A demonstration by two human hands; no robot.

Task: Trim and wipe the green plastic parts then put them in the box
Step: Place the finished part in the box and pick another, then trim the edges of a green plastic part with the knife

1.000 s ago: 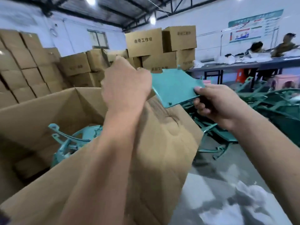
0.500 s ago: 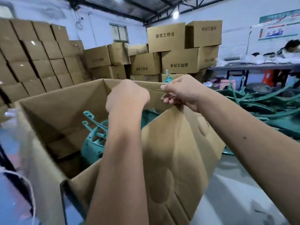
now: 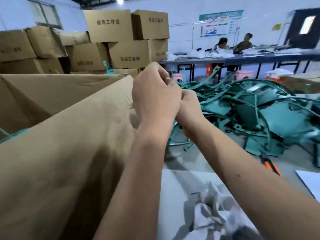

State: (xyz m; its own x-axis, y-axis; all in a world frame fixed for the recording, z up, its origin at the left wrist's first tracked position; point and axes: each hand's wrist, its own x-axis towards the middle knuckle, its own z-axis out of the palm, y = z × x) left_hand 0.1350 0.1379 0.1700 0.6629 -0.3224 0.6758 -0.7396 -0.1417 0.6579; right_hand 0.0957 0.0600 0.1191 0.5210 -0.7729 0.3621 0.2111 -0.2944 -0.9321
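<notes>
Both hands, left hand (image 3: 154, 99) & right hand (image 3: 187, 110), were curled together, contents hidden; reaching blind for parts pile (image 3: 259, 115) might snag.

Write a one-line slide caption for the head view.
Both hands, left hand and right hand, curled together between the open cardboard box and a heap of green plastic parts.

Grey work table (image 3: 199, 158), heap of green plastic parts (image 3: 259, 115) piled across its right side, crumpled grey-white cloth (image 3: 213, 215) at the near edge, orange-handled tool (image 3: 271, 166) beside the heap, white sheet (image 3: 310, 181) at far right, open cardboard box (image 3: 69, 135) at left
</notes>
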